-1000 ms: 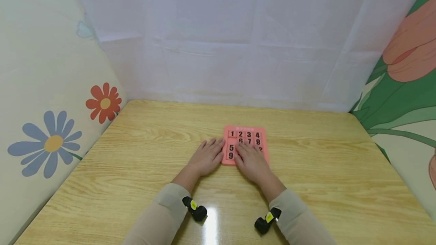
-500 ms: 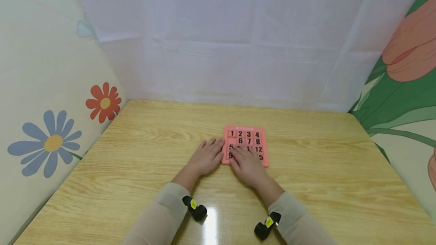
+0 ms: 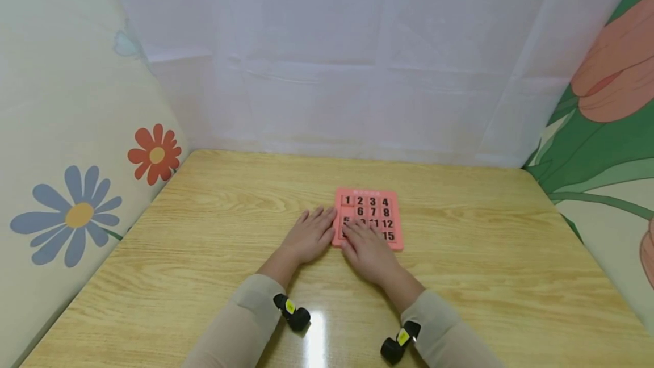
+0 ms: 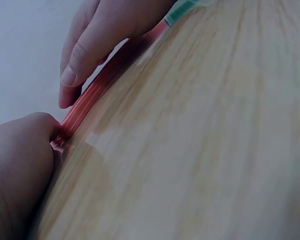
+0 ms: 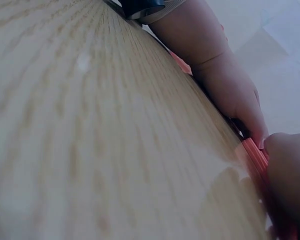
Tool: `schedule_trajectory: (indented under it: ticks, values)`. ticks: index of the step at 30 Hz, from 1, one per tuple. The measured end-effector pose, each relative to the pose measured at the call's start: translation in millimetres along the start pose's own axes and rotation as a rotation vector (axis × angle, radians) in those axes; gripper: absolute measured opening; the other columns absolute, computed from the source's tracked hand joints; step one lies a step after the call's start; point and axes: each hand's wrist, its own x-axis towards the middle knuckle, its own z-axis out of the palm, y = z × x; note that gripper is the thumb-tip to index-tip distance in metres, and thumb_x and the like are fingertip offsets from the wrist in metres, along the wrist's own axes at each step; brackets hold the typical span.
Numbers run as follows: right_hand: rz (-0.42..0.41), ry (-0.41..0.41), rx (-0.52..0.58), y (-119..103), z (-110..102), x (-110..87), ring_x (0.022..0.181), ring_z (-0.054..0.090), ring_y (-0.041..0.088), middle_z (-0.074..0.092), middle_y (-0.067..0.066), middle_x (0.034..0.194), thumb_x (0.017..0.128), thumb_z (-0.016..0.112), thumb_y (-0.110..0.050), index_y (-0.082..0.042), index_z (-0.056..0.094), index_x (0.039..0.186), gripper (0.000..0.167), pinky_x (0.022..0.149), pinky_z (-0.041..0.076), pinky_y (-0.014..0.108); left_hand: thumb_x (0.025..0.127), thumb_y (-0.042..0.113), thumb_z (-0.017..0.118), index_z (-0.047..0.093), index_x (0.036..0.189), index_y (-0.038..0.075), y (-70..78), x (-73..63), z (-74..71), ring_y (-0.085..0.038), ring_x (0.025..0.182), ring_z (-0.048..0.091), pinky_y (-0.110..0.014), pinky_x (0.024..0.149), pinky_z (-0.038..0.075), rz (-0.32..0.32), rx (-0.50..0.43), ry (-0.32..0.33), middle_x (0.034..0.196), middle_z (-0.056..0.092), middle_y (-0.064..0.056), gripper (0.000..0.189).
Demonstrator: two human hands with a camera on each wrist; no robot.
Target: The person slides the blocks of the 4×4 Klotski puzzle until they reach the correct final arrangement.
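A pink number sliding puzzle (image 3: 398, 209) lies flat on the wooden table, its black-numbered tiles in rows. The slot below the 1 tile (image 3: 347, 200) has no tile in it. My left hand (image 3: 308, 237) lies palm down along the puzzle's left side, fingers extended, thumb side at the frame. Over the lower left tiles is my right hand (image 3: 372, 251), fingertips on the 5 and 9 area, partly hiding the bottom rows. The left wrist view shows the puzzle's ridged pink edge (image 4: 92, 97) between both hands; the right wrist view shows it too.
The wooden table (image 3: 485, 254) runs back to a white cloth (image 3: 327, 101). Flower-printed panels (image 3: 80, 216) stand at the left and right sides. Both sleeves carry a black wrist camera, one on the left (image 3: 296, 316) and one on the right (image 3: 395, 346).
My right hand has slid left and a little toward me across the puzzle, uncovering the 11, 12 and 15 tiles. My left hand stays in place.
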Motion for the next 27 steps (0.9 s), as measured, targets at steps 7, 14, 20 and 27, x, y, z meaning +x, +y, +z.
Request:
schedule_trajectory:
  ticks: [7,14,20,27]
  values:
    - [-0.002,0.006,0.002,0.3,0.6,0.8,0.148,0.032,0.027,0.047,0.008,0.151,0.104,0.04,-0.037,-0.008,0.05,0.144,0.05,0.123,0.021,0.052,0.106,0.032,0.032,0.029,0.155,0.01,0.6,-0.4,-0.9,-0.03,0.152,0.02,-0.05,0.125,0.011,0.0,-0.007,-0.004,0.162,0.029,-0.006,0.054]
    - [0.005,-0.002,-0.001,0.0,-0.5,2.1,0.148,0.032,0.027,0.046,0.008,0.152,0.105,0.039,-0.037,-0.008,0.049,0.145,0.051,0.124,0.02,0.051,0.106,0.033,0.031,0.028,0.155,0.01,0.2,-0.2,0.1,-0.029,0.152,0.02,-0.05,0.125,0.011,-0.004,-0.002,-0.006,0.162,0.028,-0.005,0.054]
    - [0.008,-0.009,0.003,0.4,-0.6,4.7,0.148,0.032,0.027,0.046,0.008,0.152,0.105,0.039,-0.038,-0.008,0.047,0.146,0.051,0.124,0.019,0.048,0.106,0.033,0.031,0.028,0.155,0.01,-0.2,0.2,0.6,-0.029,0.152,0.02,-0.05,0.125,0.011,-0.008,0.002,-0.006,0.162,0.028,-0.005,0.054]
    - [0.019,-0.013,0.002,1.1,0.2,7.8,0.148,0.031,0.028,0.046,0.009,0.152,0.105,0.038,-0.038,-0.008,0.047,0.146,0.052,0.125,0.019,0.048,0.106,0.033,0.033,0.03,0.155,0.01,-1.1,0.4,1.3,-0.029,0.152,0.021,-0.05,0.125,0.012,-0.005,-0.006,0.0,0.162,0.029,-0.005,0.054]
